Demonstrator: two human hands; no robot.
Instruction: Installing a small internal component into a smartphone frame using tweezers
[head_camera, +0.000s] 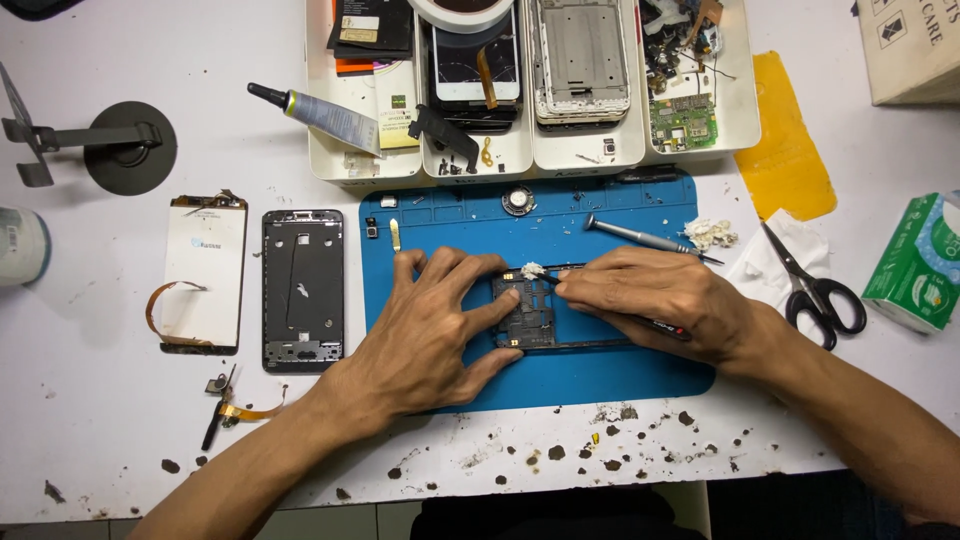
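My left hand (430, 330) pressed spread fingers on the black phone frame (524, 320) lying on the blue mat (600, 215), while my right hand (660, 300) pinched a thin tool (545, 277) against white residue (531, 269) at its top edge.

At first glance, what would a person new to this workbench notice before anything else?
The eye goes first to the bright blue rubber work mat in the middle of the white table. On it the left hand presses down a black phone frame part, while the right hand works at its top edge with a thin tool. Next comes the white compartment tray of phone parts at the top, then the black-handled scissors at right.
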